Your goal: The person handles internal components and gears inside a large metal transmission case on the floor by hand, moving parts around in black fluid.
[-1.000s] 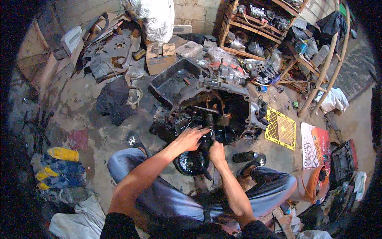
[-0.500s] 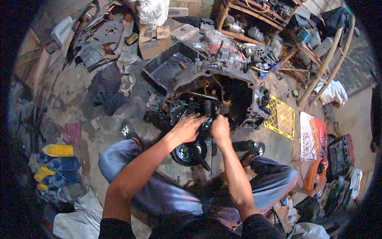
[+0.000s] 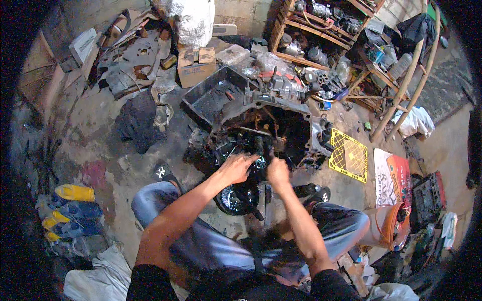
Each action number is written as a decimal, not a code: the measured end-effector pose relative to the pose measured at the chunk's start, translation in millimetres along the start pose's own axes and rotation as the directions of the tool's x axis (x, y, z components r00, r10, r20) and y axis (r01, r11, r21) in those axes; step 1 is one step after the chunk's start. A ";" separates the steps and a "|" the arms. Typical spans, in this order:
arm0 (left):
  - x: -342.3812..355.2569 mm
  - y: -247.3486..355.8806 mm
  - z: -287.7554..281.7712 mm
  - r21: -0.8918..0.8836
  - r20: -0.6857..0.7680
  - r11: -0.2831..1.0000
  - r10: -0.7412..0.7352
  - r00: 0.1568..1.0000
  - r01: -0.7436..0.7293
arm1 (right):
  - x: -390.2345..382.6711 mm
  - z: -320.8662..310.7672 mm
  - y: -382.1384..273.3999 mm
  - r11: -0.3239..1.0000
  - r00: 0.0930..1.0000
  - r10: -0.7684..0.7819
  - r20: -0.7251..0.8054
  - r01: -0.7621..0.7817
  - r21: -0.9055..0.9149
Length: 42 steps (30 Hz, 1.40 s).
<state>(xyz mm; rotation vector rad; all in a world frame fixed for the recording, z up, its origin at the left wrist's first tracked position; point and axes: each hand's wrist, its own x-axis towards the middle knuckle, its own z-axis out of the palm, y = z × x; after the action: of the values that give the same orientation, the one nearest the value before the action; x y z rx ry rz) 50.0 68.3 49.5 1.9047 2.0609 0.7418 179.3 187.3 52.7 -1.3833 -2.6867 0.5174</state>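
A large open metal gearbox housing [image 3: 296, 108], dark with oil inside, stands on the floor in front of me. My left hand [image 3: 235, 168] reaches over its near side, fingers stretched out against wet black oily parts [image 3: 258, 161]. Close by on the right, my right hand [image 3: 278, 174] is curled closed at the housing's near edge; whatever it grips is hidden in the dark. Inside the housing a thin metal rod [image 3: 255, 131] lies across the parts. Below my left hand sits a round black pan [image 3: 237, 199] with shiny oil.
Behind the housing is a black rectangular tray [image 3: 201, 100]. A yellow plastic grate [image 3: 348, 154] lies to the right, with an orange bucket [image 3: 389, 226] nearer me. Yellow-and-blue bottles [image 3: 75, 208] lie on the left. A wooden shelf [image 3: 306, 61] of metal parts stands at the back.
My view has tilted slightly, shifting the surroundings. Both hands stay at the housing's near edge; the left hand's fingers are less spread, and the right remains curled.
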 end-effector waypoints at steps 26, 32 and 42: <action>15.6 20.9 7.8 0.133 0.001 0.991 0.017 1.000 -0.017 | -42.0 21.7 41.1 0.994 0.999 0.040 0.035 -0.036 -0.105; 0.6 4.3 6.0 0.123 -0.014 0.992 0.003 1.000 -0.001 | -53.8 -5.3 7.0 0.983 0.978 0.097 -0.184 -0.064 0.175; 7.6 9.6 2.9 0.129 0.009 0.992 0.009 1.000 -0.010 | -49.8 18.6 39.8 0.980 0.978 0.057 -0.202 -0.016 0.199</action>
<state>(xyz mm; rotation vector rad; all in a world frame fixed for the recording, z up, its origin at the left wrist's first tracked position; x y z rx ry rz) 58.8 76.6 53.2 1.9827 2.1435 0.6153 235.6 163.9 26.4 -1.3528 -2.3800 0.5888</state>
